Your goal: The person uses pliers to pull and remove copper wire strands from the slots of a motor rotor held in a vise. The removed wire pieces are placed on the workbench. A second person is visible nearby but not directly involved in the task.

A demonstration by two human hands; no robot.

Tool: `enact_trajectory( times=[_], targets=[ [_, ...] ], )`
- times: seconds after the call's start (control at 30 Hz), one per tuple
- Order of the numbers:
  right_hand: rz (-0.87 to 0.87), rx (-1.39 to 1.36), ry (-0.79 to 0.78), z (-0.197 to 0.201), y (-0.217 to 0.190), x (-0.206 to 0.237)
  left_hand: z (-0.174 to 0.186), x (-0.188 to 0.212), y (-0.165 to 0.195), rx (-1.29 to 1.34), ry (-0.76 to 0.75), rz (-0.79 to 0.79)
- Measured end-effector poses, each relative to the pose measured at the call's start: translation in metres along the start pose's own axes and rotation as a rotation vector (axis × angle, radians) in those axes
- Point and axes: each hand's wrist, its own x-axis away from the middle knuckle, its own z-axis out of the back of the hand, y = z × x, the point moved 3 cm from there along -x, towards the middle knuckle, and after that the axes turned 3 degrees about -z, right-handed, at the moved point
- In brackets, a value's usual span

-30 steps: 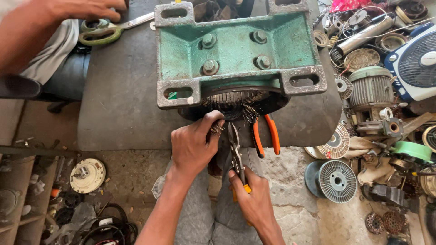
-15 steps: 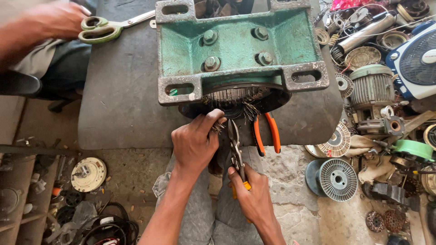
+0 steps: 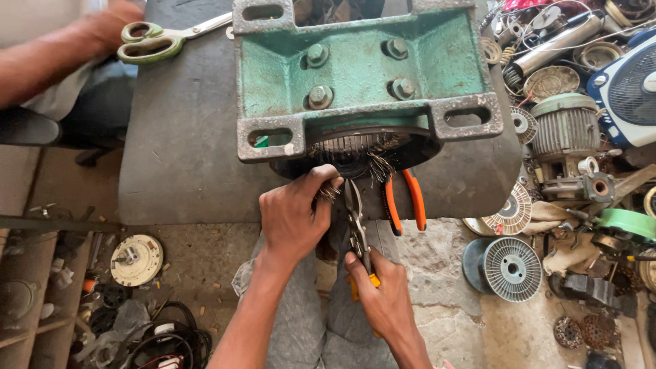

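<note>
Green motor housing (image 3: 362, 75) is lying on the dark tabletop (image 3: 184, 150), its round open end facing the near edge, with copper wire (image 3: 355, 147) bristling out of the opening. Four bolts are showing on its flat green base.

Left hand (image 3: 294, 219) is sitting at the near edge, just under the opening, fingers pinched closed around a tuft of the wire strands. Right hand (image 3: 386, 301) is below the near edge, over the person's grey-trousered lap, wrapped closed around the yellow handles of a pair of snips (image 3: 355, 219). The snips are pointing up toward the opening, blades beside the left hand's fingertips; cannot tell whether the blades are touching the wire.

Orange-handled pliers (image 3: 403, 201) are resting at the near edge, just right of the snips, jaws tucked under the wire.

Green-handled scissors (image 3: 160, 41) are lying near the far left corner, with another person's hand (image 3: 113, 24) touching the handles.

Floor to the right is holding motor parts, a grey spool (image 3: 509, 268) and a blue fan (image 3: 625, 89).
</note>
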Motion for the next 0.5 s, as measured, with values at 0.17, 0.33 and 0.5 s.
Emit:
enact_trajectory(
  times=[0.17, 0.33, 0.5],
  targets=[
    [-0.019, -0.051, -0.002, 0.0025, 0.0039, 0.0024, -0.0015, -0.0014, 0.0008, -0.014, -0.017, -0.010],
    [-0.036, -0.059, 0.013, 0.0048, 0.0051, 0.0002, -0.0006, -0.0005, 0.0030, -0.022, 0.008, -0.028],
    [-0.037, -0.093, 0.015, 0.0067, 0.0012, -0.0005, 0.0004, -0.0016, 0.0036, -0.022, 0.012, -0.039]
  ],
)
